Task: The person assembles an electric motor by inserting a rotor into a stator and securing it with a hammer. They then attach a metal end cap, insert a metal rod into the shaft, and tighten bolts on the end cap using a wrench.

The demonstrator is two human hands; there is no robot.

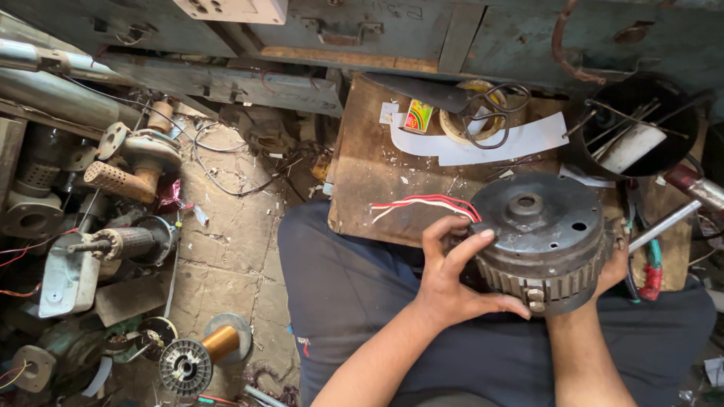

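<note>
A round dark grey motor housing (543, 234) with a ribbed rim rests over my lap, red and white wires (422, 203) trailing from its left side. My left hand (452, 275) grips its left edge, fingers curled over the top and thumb beneath. My right hand (615, 271) holds the right side, mostly hidden behind the housing.
A wooden board (369, 173) lies ahead with scissors (490, 105), a tape roll and white paper strips. A black tub (641, 128) of rods sits at right. Motor parts (128, 166), a copper wire spool (204, 350) and cables litter the stone floor at left.
</note>
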